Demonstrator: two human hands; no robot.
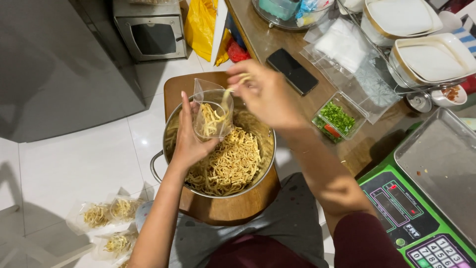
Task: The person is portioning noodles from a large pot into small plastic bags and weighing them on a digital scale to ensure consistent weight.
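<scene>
- Landmark: steel pot (168,130) of yellow noodles (229,164), standing on a round wooden stool (223,208); all positions given relative to the pot
- Far left of pot, on the white tiled floor (84,164): several filled clear bags of noodles (110,211), lying flat, touching one another
- Above-left of pot, further back: grey cabinet (54,64), with a small silver oven (151,32) beside it on the floor
- Left hand (191,141): over the pot's left half, fingers wrapped round the lower part of a small clear plastic bag (212,111), thumb and fingers clamped on it; bag upright, mouth open, partly filled with noodles
- The bag is held just above the noodles in the pot, not resting on them
- Right hand (267,94): above the pot's rear rim, fingertips pinched together on a few noodle strands (230,92) that hang down into the bag's mouth
- Right of pot, on the wooden table (258,34): black phone (292,71), face up, near the right hand
- Further right: clear box of chopped greens (338,119), lying on loose clear plastic sheets (347,54)
- Far right, rear: stacked white containers (421,39) on a wire rack
- Far right, front: green scale (401,208) with a steel tray (441,159) on top
</scene>
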